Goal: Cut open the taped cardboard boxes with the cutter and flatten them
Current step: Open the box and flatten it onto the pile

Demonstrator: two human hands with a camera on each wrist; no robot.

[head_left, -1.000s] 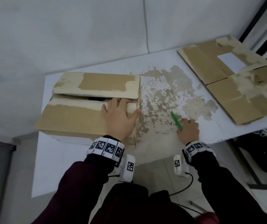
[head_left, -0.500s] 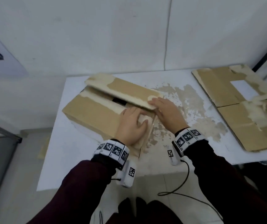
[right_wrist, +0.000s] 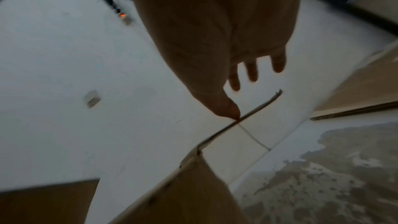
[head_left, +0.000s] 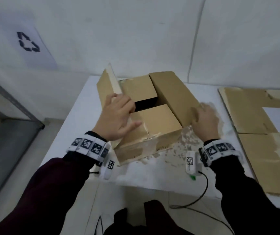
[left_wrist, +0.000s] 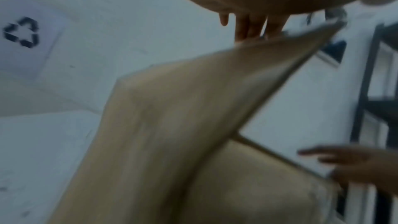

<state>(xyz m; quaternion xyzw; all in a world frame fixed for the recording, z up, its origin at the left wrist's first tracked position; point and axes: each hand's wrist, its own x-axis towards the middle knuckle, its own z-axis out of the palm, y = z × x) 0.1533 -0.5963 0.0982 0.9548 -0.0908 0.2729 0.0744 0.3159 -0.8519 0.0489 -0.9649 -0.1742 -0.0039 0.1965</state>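
A brown cardboard box (head_left: pixel 152 122) stands on the white table (head_left: pixel 71 133), its two long top flaps swung open. My left hand (head_left: pixel 119 109) presses the left flap (head_left: pixel 105 89) outward with straight fingers (left_wrist: pixel 247 28) on its upper edge. At the right flap (head_left: pixel 173 92), my right hand (head_left: pixel 205 117) touches the near corner, its thumb (right_wrist: pixel 228 110) on the edge and its fingers spread. The two short inner flaps lie folded down with a dark gap (head_left: pixel 146 103) between them. A green tip of the cutter (head_left: pixel 193 177) shows on the table under my right wrist.
Flattened cardboard (head_left: pixel 254 133) covers the table's right side. A metal shelf (head_left: pixel 9 107) stands on the left, and a wall with a recycling sign (head_left: pixel 28 42) is close behind the box. A worn patch (head_left: pixel 183 145) marks the tabletop between box and front edge.
My right hand left the green cutter on the table and came to the box. The box turned, and both long flaps went from lying closed to standing open.
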